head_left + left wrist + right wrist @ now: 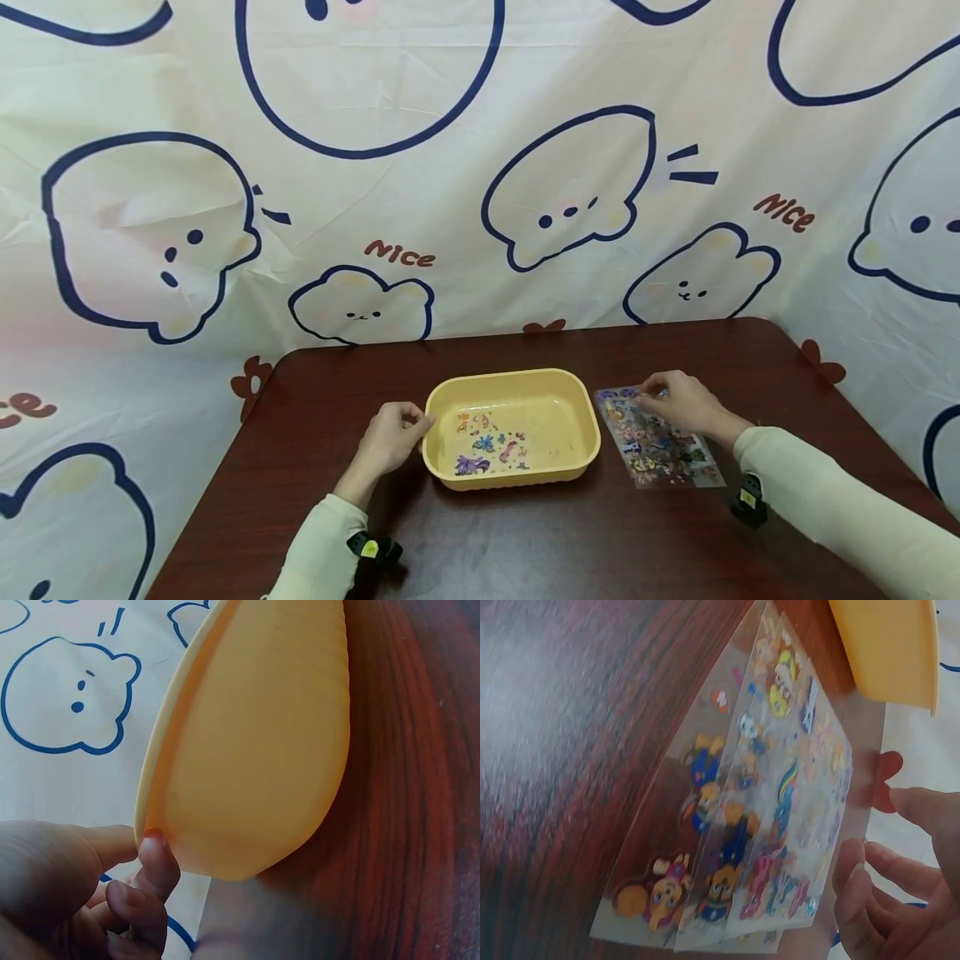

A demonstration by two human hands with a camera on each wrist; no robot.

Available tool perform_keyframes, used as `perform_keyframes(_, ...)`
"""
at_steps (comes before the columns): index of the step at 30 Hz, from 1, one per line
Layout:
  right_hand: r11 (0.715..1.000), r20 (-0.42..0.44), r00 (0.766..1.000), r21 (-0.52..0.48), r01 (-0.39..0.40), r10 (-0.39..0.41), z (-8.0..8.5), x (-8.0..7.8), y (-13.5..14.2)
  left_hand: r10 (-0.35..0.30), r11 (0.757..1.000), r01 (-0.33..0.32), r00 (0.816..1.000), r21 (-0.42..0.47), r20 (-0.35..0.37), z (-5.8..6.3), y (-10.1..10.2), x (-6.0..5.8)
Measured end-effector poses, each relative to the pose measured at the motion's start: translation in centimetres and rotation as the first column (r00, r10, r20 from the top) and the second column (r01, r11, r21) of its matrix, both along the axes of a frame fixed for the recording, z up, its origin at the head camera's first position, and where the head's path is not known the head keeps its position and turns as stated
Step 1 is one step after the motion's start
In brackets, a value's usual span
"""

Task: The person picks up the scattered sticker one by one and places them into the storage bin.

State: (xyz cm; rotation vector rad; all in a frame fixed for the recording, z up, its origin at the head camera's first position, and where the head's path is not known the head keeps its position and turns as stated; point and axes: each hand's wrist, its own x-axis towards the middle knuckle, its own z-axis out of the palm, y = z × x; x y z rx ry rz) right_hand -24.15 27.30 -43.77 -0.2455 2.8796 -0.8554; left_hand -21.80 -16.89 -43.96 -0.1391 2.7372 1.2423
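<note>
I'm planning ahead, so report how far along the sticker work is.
Looks done: a cluster of stickers lies in the yellow tray. In hand: the left hand pinches the tray's rim; the right hand is at the far end of the clear sheets, its hold unclear. Left, presumably: the many figures on those sheets.

Plastic basin [566, 425]: smooth, moulded look; inner floor glossy with soft highlights, outer wall nearer matt in the left wrist view. Sticker sheets [663, 450]: thin, transparent plastic film, smooth and shiny, small glints on the printed figures. Tabletop [525, 542]: wood or wood-look, streaked grain, polished; hazy reflection on its surface. Backdrop [450, 200]: printed cloth, lightly creased, mostly matt with faint sheen. Sleeves [840, 492]: soft matt cloth; weave too fine to tell. Wrist-worn devices [748, 502]: plastic-looking.
</note>
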Motion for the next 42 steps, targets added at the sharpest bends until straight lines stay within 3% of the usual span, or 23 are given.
perform_keyframes(9, 0.989, -0.013, 0.999, 0.140, -0.047, 0.049, -0.5, -0.3, 0.9, -0.011, 1.000, 0.011, 1.000, -0.007, -0.026, -0.2, 0.0, -0.1)
perform_keyframes(21, 0.967, 0.038, 0.993, 0.227, -0.115, 0.109, -0.7, -0.5, 1.4, 0.000, 1.000, 0.000, 1.000, -0.003, -0.016, -0.1, 0.0, 0.0)
perform_keyframes(36, 0.952, 0.145, 0.975, 0.232, -0.201, 0.171, -0.5, -0.8, 2.5, 0.003, 1.000, -0.003, 1.000, 0.008, -0.010, 0.0, 0.0, 0.1)
perform_keyframes(42, 0.950, 0.129, 0.978, 0.246, -0.191, 0.163, -0.7, -0.9, 2.6, -0.001, 1.000, 0.001, 1.000, 0.013, -0.011, -0.1, 0.0, 0.1)
